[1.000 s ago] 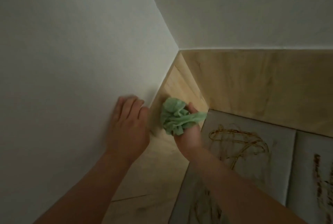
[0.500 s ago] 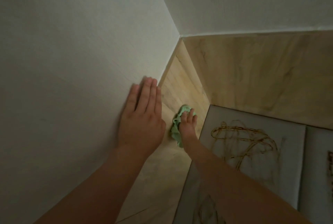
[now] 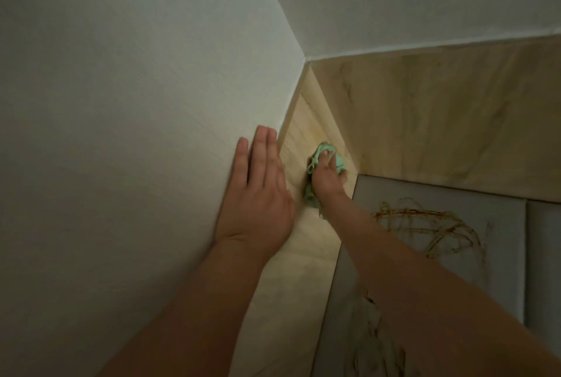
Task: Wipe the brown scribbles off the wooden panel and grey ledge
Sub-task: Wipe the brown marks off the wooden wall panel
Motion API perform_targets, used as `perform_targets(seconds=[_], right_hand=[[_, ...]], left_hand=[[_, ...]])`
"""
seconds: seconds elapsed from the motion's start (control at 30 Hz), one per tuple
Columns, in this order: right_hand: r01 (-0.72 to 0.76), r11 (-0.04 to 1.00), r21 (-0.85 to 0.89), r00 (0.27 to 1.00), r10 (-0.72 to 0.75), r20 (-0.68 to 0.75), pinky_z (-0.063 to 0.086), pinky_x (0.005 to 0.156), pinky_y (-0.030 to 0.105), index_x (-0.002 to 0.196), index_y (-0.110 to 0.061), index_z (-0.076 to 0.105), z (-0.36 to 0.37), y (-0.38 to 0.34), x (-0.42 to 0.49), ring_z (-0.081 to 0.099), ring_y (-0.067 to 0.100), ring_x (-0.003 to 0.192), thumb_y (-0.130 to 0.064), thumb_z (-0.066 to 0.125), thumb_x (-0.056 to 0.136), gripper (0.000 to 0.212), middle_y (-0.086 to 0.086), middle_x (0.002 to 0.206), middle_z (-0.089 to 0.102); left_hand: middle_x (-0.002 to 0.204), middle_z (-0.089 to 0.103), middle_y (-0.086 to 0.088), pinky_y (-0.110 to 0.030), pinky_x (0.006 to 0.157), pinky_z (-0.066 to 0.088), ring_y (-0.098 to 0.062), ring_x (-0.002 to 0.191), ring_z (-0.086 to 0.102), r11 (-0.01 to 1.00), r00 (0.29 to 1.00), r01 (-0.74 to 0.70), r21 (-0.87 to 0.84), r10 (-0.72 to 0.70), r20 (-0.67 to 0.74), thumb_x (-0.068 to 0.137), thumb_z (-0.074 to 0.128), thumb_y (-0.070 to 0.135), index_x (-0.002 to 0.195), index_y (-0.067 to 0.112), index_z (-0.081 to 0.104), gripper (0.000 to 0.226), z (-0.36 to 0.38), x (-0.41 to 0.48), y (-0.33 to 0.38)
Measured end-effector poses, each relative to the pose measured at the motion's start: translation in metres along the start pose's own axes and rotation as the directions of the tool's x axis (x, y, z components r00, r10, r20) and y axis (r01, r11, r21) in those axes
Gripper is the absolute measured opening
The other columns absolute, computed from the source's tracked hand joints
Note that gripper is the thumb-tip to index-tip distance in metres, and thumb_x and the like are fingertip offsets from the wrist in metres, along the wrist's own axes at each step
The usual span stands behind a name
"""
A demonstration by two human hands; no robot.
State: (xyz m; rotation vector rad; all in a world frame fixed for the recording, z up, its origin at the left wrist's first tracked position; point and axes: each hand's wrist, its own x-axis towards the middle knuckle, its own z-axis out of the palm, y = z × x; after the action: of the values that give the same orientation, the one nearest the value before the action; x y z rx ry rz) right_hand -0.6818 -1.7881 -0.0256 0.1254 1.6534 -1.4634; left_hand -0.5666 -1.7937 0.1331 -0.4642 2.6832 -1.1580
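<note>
My right hand holds a crumpled green cloth and presses it against the left wooden panel, low in the corner. My left hand lies flat on the white wall, fingers straight, just left of the panel's edge. A brown scribble loops across the grey ledge to the right of my right forearm. More dark marks show on the ledge lower down, partly hidden by my arm. Faint dark streaks run over the back wooden panel.
Two white walls meet in a corner above the wood panels. A second grey panel adjoins the ledge at the right edge of the view.
My right hand went from holding the cloth off the surface to pressing it on the left panel, then slid deeper toward the corner. My left hand flattened and moved up the wall.
</note>
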Motion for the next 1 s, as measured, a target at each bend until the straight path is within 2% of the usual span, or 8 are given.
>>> perform_targets(seconds=[0.07, 0.23, 0.37, 0.43, 0.53, 0.7, 0.9, 1.0], right_hand=[[0.248, 0.968, -0.046, 0.968, -0.249, -0.015, 0.006, 0.129, 0.039, 0.166, -0.024, 0.011, 0.008, -0.02, -0.027, 0.005, 0.025, 0.159, -0.044, 0.019, 0.112, 0.058, 0.005, 0.174, -0.001], [0.719, 0.694, -0.039, 0.688, -0.719, -0.102, 0.007, 0.122, 0.016, 0.165, -0.029, 0.015, 0.016, -0.056, -0.031, 0.006, 0.003, 0.157, -0.037, 0.03, 0.112, 0.056, -0.009, 0.173, 0.007], [0.337, 0.941, 0.043, 0.94, -0.333, -0.072, 0.003, 0.126, 0.028, 0.165, -0.011, 0.011, 0.004, -0.021, 0.025, 0.003, 0.023, 0.159, -0.021, 0.028, 0.114, 0.055, 0.009, 0.173, -0.001], [0.144, 0.989, 0.044, 0.987, -0.14, -0.077, -0.003, 0.126, 0.035, 0.164, -0.005, 0.005, 0.0, 0.008, 0.04, -0.004, 0.032, 0.159, -0.009, 0.027, 0.112, 0.057, 0.016, 0.173, -0.004], [0.266, 0.961, 0.082, 0.964, -0.264, -0.038, 0.007, 0.129, 0.034, 0.166, -0.023, 0.01, 0.004, 0.011, -0.002, 0.007, 0.017, 0.159, -0.031, 0.029, 0.113, 0.057, -0.004, 0.173, 0.003], [0.675, 0.737, -0.016, 0.734, -0.674, -0.081, 0.002, 0.11, 0.001, 0.161, -0.038, 0.02, 0.009, -0.043, -0.015, 0.005, -0.016, 0.144, -0.033, 0.032, 0.113, 0.05, -0.009, 0.172, 0.008], [0.244, 0.965, -0.093, 0.965, -0.251, -0.076, 0.007, 0.129, 0.04, 0.166, -0.024, 0.013, 0.002, 0.029, 0.053, 0.01, 0.025, 0.159, -0.044, 0.025, 0.113, 0.058, 0.003, 0.173, 0.001], [0.204, 0.924, -0.323, 0.977, -0.172, 0.125, 0.008, 0.128, 0.044, 0.165, -0.015, 0.011, 0.011, 0.085, 0.007, 0.002, 0.034, 0.159, -0.027, 0.024, 0.114, 0.054, 0.011, 0.173, -0.004]], left_hand=[[0.165, -0.009, -0.036, -0.063, 0.119, -0.021, -0.049, 0.154, -0.015, 1.0, 1.0, -0.005, -0.013, 0.005, -0.019, 0.104, 0.012, 0.036, 0.155, -0.013, 0.003, 0.072, 0.002, 0.0, -0.001], [0.164, -0.009, -0.038, -0.063, 0.12, -0.019, -0.05, 0.154, -0.013, 1.0, 0.998, -0.012, 0.003, 0.012, -0.058, 0.104, 0.015, 0.036, 0.154, -0.017, -0.006, 0.076, 0.008, -0.003, -0.003], [0.165, -0.006, -0.037, -0.064, 0.121, -0.017, -0.049, 0.155, -0.009, 1.0, 0.996, 0.002, -0.009, -0.003, -0.09, 0.101, 0.013, 0.034, 0.154, -0.019, -0.001, 0.076, 0.011, 0.001, -0.002], [0.165, -0.007, -0.036, -0.065, 0.121, -0.016, -0.049, 0.155, -0.009, 1.0, 0.997, 0.002, 0.001, -0.002, -0.079, 0.102, 0.015, 0.035, 0.154, -0.018, 0.001, 0.075, 0.012, 0.0, 0.0], [0.165, -0.01, -0.036, -0.065, 0.12, -0.018, -0.049, 0.155, -0.011, 1.0, 0.999, 0.001, 0.03, 0.001, -0.052, 0.101, 0.007, 0.032, 0.152, -0.019, -0.002, 0.073, 0.009, -0.001, 0.001], [0.166, -0.001, -0.035, -0.064, 0.12, -0.016, -0.049, 0.156, -0.004, 1.0, 0.998, 0.001, 0.015, 0.0, -0.068, 0.097, -0.002, 0.026, 0.149, -0.019, -0.004, 0.069, 0.008, 0.002, 0.001], [0.166, -0.005, -0.035, -0.065, 0.12, -0.019, -0.049, 0.155, -0.009, 0.999, 0.999, 0.027, 0.043, -0.025, -0.041, 0.1, 0.014, 0.031, 0.151, -0.018, -0.002, 0.072, 0.013, 0.002, 0.003], [0.167, -0.006, -0.034, -0.065, 0.12, -0.019, -0.048, 0.155, -0.01, 0.998, 0.999, 0.032, 0.056, -0.031, -0.006, 0.1, 0.017, 0.034, 0.151, -0.017, -0.003, 0.075, 0.01, 0.001, 0.001]])
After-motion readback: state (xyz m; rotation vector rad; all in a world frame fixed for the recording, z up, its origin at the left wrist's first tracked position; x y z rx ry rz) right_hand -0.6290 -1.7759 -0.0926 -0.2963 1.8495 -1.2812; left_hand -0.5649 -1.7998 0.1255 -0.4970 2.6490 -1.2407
